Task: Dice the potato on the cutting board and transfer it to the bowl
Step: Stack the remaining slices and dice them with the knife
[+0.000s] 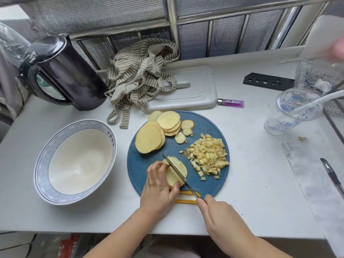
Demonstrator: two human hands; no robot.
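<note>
On the round blue cutting board [204, 185], near its front rim, a short stack of potato slices [174, 178] is pinned down by the left hand [160, 185], with fingers curled over its left side and the thumb at its near end. The stack is crossed slantwise by the blade of a knife [181, 176], whose handle is clenched in the right hand [217, 215]; strip cuts already show on the stack's right part.

A heap of diced potato [208, 155] is piled on the board's right half. Two fans of uncut slices [149, 139] and some small end rounds are laid along its far left. Dicing is judged roughly half done, and nothing has been moved to the bowl [43, 161].

More parallel cuts are called for next, then crosswise ones. The holding fingertips should be kept drawn back as the uncut part narrows.

The dice reach close to the board's right rim, so a sweep of the blade could spill some onto the counter. The bowl is set left of the board, apart from it, with bare counter between for carrying or sliding the board over. A metal tray [195, 95], striped cloth [137, 75] and lighter [230, 103] crowd the far side, and a plastic cup [290, 112] is well off to the right.
</note>
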